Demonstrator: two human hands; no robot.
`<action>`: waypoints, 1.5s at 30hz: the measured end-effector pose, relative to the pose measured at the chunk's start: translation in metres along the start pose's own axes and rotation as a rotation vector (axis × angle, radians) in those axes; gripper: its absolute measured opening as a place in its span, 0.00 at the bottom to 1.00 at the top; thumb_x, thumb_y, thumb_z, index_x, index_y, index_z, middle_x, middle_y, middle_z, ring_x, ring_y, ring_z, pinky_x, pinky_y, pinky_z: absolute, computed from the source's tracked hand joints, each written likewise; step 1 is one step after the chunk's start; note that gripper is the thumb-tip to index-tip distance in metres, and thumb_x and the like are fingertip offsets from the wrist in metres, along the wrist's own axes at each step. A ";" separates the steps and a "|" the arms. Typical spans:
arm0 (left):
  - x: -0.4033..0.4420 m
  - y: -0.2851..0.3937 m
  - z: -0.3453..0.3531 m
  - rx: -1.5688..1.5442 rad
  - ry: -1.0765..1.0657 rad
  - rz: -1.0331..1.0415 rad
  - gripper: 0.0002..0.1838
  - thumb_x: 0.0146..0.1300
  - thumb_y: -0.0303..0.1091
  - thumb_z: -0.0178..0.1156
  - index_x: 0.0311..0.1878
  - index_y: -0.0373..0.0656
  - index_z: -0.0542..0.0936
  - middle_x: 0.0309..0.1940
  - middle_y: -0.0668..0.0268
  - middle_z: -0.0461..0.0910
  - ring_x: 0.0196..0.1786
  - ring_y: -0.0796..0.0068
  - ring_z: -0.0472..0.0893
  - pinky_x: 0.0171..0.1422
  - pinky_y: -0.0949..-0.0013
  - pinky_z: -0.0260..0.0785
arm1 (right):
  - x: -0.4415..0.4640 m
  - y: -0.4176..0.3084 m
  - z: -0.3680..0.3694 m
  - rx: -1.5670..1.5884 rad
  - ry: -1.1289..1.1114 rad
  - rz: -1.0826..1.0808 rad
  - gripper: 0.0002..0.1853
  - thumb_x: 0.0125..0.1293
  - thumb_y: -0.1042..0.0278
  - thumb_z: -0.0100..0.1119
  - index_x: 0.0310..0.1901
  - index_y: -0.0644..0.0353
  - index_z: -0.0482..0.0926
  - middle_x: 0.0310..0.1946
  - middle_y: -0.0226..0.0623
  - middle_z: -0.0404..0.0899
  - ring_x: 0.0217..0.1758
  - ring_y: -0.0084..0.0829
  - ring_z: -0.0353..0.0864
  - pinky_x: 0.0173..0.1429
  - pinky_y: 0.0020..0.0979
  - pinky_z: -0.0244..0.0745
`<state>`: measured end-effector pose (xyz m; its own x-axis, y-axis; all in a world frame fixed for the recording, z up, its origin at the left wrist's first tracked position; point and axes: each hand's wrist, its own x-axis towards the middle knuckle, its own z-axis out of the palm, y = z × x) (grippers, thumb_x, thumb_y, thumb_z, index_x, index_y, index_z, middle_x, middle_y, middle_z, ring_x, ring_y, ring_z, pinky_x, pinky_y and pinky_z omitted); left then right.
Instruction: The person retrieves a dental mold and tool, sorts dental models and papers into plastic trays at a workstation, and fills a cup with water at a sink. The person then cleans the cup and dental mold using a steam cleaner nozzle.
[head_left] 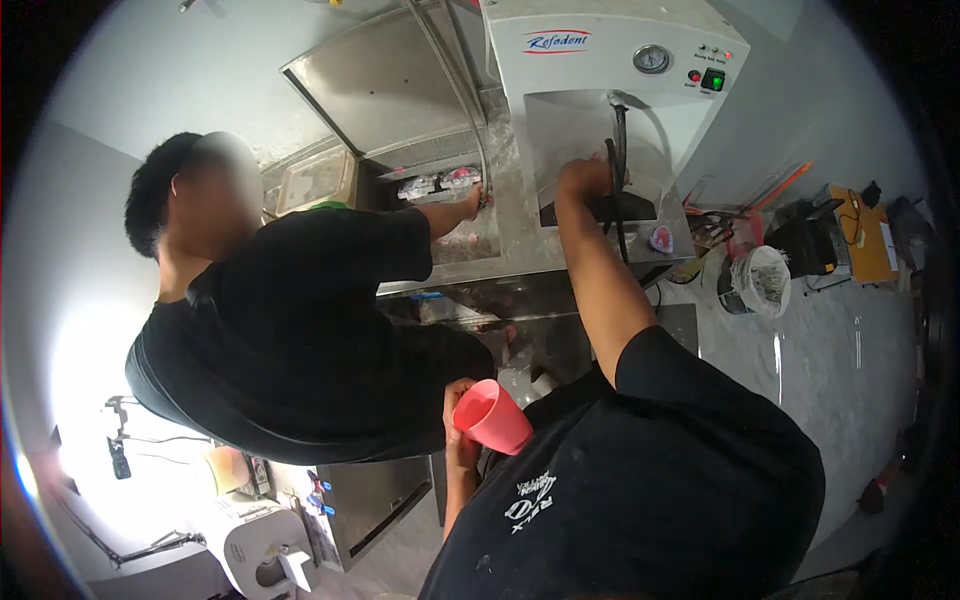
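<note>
My left hand is closed around a pink plastic cup, held in front of my black shirt. My right arm reaches forward, and my right hand is inside the recess of a white machine marked Refodent. A black hose hangs in front of that hand and its fingers are mostly hidden, so what they hold, if anything, does not show. To the right of the recess, a small pink and white piece lies on the bench edge.
At my left a co-worker in a black shirt reaches into a metal sink basin. A lined bin stands on the floor to the right, beside a cardboard box. Another white machine is at lower left.
</note>
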<state>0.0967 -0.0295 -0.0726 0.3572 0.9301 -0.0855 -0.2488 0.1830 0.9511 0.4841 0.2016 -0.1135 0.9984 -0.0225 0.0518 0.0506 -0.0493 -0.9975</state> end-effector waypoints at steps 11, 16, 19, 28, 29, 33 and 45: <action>0.017 -0.003 -0.030 -0.230 -0.094 0.041 0.36 0.64 0.55 0.59 0.60 0.31 0.65 0.50 0.57 0.75 0.51 0.69 0.78 0.54 0.67 0.70 | -0.059 -0.049 -0.049 0.035 -0.216 -0.590 0.10 0.68 0.75 0.54 0.48 0.68 0.71 0.38 0.47 0.76 0.47 0.41 0.78 0.51 0.40 0.71; 0.041 0.006 0.003 -0.269 -0.024 -0.058 0.26 0.64 0.40 0.52 0.59 0.31 0.66 0.49 0.56 0.76 0.51 0.70 0.77 0.60 0.67 0.65 | -0.064 -0.057 -0.117 0.150 -0.542 -0.570 0.11 0.70 0.67 0.57 0.48 0.64 0.73 0.36 0.39 0.79 0.34 0.29 0.79 0.40 0.31 0.74; 0.059 -0.024 0.002 -0.358 -0.032 -0.007 0.25 0.60 0.34 0.55 0.59 0.32 0.67 0.49 0.58 0.77 0.54 0.67 0.77 0.63 0.65 0.66 | -0.057 -0.058 -0.148 0.140 -0.815 -0.315 0.11 0.70 0.64 0.60 0.45 0.63 0.76 0.34 0.29 0.76 0.32 0.16 0.71 0.40 0.23 0.71; 0.093 -0.016 0.026 -0.212 0.110 0.118 0.22 0.62 0.21 0.55 0.60 0.31 0.67 0.43 0.60 0.78 0.46 0.73 0.78 0.56 0.70 0.70 | -0.071 -0.064 -0.163 0.334 -0.745 -0.504 0.10 0.68 0.69 0.60 0.47 0.62 0.74 0.41 0.35 0.77 0.44 0.25 0.77 0.46 0.26 0.72; 0.094 -0.017 0.025 -0.195 0.112 0.136 0.22 0.62 0.21 0.55 0.60 0.31 0.67 0.42 0.61 0.78 0.44 0.74 0.78 0.54 0.71 0.70 | -0.072 -0.061 -0.162 0.283 -0.745 -0.589 0.10 0.68 0.71 0.60 0.47 0.62 0.74 0.41 0.37 0.78 0.45 0.30 0.78 0.49 0.29 0.72; 0.088 -0.018 0.024 -0.180 0.116 0.161 0.21 0.62 0.20 0.54 0.59 0.31 0.68 0.42 0.61 0.78 0.42 0.75 0.77 0.50 0.74 0.68 | -0.079 -0.063 -0.160 0.064 -0.707 -0.757 0.09 0.63 0.76 0.61 0.43 0.62 0.73 0.39 0.44 0.77 0.45 0.45 0.77 0.51 0.39 0.71; 0.054 -0.029 0.005 -0.099 0.278 0.221 0.20 0.64 0.21 0.58 0.59 0.33 0.69 0.40 0.62 0.80 0.42 0.77 0.78 0.51 0.72 0.70 | -0.080 -0.033 -0.136 -0.170 -0.759 -0.648 0.09 0.60 0.77 0.62 0.41 0.62 0.73 0.38 0.47 0.77 0.44 0.51 0.76 0.49 0.44 0.70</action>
<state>0.1281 0.0136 -0.1034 0.0299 0.9991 0.0284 -0.3837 -0.0148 0.9233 0.3993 0.0688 -0.0785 0.5349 0.6970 0.4776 0.6431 0.0308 -0.7652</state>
